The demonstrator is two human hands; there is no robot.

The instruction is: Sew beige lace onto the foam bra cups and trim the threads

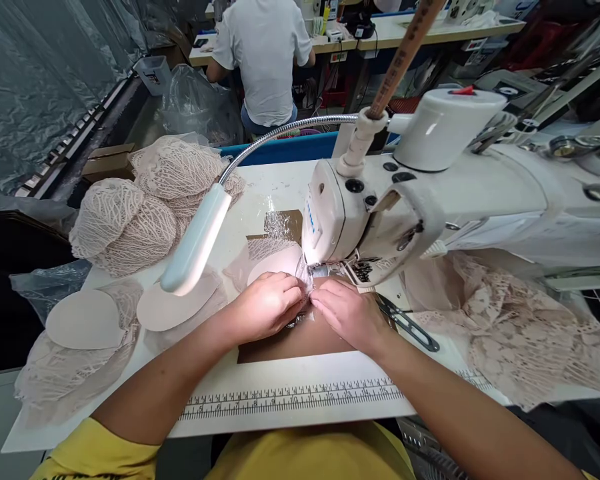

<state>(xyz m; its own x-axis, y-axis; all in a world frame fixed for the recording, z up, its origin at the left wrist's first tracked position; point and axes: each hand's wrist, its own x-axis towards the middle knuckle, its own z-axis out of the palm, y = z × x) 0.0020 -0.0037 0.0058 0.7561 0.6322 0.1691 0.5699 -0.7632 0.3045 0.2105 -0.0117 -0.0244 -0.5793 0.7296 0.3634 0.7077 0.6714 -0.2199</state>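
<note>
Left hand point(267, 307) and right hand point(350, 313) sat close together below sewing machine point(340, 213), fingers of both pinched tight on lace cup point(275, 260), snips point(407, 325) just right, lace pile point(145, 200) far left.

Well beyond the left hand point(267, 307) a person in a white shirt point(267, 60) sits at a long white bench point(430, 30), grey plastic sheeting point(35, 80) hangs far to that hand's left, and a gooseneck lamp point(196, 243) reaches down just beyond it.

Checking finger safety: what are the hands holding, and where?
The left hand and right hand pinch the lace cup piece at its edge by the presser foot.
</note>
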